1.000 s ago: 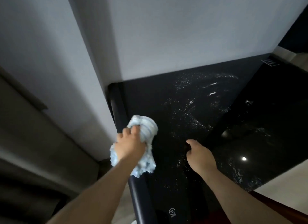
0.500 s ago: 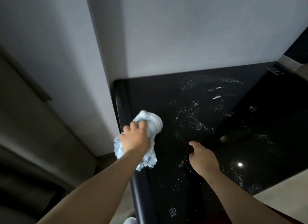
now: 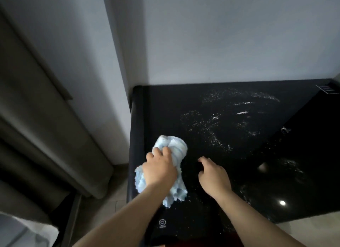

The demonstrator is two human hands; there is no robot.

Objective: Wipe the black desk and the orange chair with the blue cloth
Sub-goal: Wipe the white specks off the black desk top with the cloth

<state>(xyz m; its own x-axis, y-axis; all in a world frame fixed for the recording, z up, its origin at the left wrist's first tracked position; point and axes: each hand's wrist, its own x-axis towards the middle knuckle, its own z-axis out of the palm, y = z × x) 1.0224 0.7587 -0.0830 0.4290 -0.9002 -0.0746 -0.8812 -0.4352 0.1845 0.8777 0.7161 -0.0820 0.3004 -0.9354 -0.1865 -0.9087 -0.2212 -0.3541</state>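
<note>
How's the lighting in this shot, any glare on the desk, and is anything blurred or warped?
Head view: dim, the wall grey, the left nearly black. Head view: the glossy desk shows one round glare spot at right front, and pale specks catch light. Head view: the cloth and the left hand gripping it look fairly sharp. Head view: the wide lens slants wall edges.

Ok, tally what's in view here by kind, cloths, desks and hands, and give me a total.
blue cloth: 1
black desk: 1
hands: 2, left hand gripping the cloth, right hand holding nothing
Total: 4
</note>
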